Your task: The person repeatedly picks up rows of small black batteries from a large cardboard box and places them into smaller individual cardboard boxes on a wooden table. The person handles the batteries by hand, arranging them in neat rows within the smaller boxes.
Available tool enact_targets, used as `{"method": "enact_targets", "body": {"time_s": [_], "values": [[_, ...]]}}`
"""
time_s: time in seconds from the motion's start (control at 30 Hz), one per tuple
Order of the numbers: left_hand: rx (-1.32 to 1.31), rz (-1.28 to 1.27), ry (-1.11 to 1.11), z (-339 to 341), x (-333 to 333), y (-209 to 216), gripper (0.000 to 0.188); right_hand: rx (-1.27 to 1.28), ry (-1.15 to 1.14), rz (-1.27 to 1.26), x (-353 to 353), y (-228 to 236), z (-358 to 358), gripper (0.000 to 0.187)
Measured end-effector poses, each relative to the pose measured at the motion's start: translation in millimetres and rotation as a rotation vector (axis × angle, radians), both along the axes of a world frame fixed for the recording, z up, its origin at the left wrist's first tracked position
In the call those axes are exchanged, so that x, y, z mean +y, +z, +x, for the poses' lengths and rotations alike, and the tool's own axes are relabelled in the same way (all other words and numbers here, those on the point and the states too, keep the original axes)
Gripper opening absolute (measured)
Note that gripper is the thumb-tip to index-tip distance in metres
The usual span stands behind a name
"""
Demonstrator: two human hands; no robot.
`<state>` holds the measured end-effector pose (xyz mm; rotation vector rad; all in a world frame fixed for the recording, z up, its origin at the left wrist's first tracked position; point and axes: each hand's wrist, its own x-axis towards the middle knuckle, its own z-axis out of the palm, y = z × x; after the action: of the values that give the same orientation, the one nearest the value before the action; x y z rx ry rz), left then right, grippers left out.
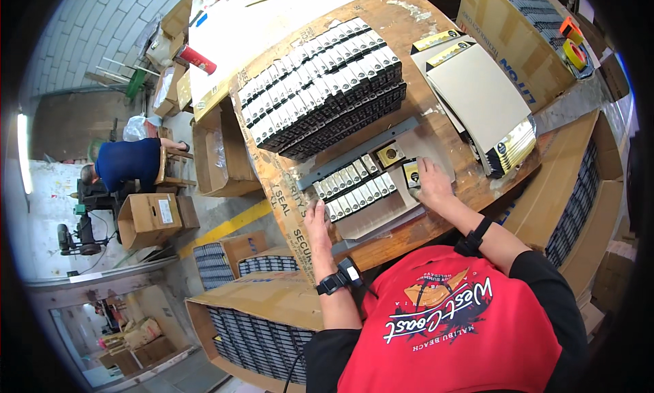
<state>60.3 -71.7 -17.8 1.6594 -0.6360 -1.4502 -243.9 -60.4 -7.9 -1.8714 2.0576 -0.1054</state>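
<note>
Two rows of small white-and-black boxes (pixel 360 197) stand side by side on a grey cardboard sheet (pixel 381 219) on the wooden table. My left hand (pixel 315 224) rests at the left end of these rows, its fingers stretched out along them. In my right hand (pixel 434 183) is the right edge of one small black-and-gold box (pixel 411 175), just right of the rows. Another such box (pixel 390 154) lies face up beyond it, at the end of the far row. Behind the rows runs a grey metal bar (pixel 361 152).
A large block of stacked small boxes (pixel 320 86) fills the table's far side. Flat cardboard sheets (pixel 477 89) are piled at the right. Cartons of packed boxes (pixel 259 338) (pixel 579 195) surround the table. At the left, another person (pixel 129 164) bends over.
</note>
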Motion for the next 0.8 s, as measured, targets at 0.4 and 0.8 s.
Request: {"method": "enact_targets", "body": {"time_s": [0.4, 0.8], "values": [[-0.213, -0.126, -0.186, -18.1, 0.1, 6.4, 0.054, -0.476, -0.044, 0.162, -22.9, 47.7, 28.0, 0.060], [-0.223, 0.034, -0.160, -11.0, 5.1, 9.8, 0.051, -0.421, -0.072, 0.007, -39.5, 31.0, 34.4, 0.053]]}}
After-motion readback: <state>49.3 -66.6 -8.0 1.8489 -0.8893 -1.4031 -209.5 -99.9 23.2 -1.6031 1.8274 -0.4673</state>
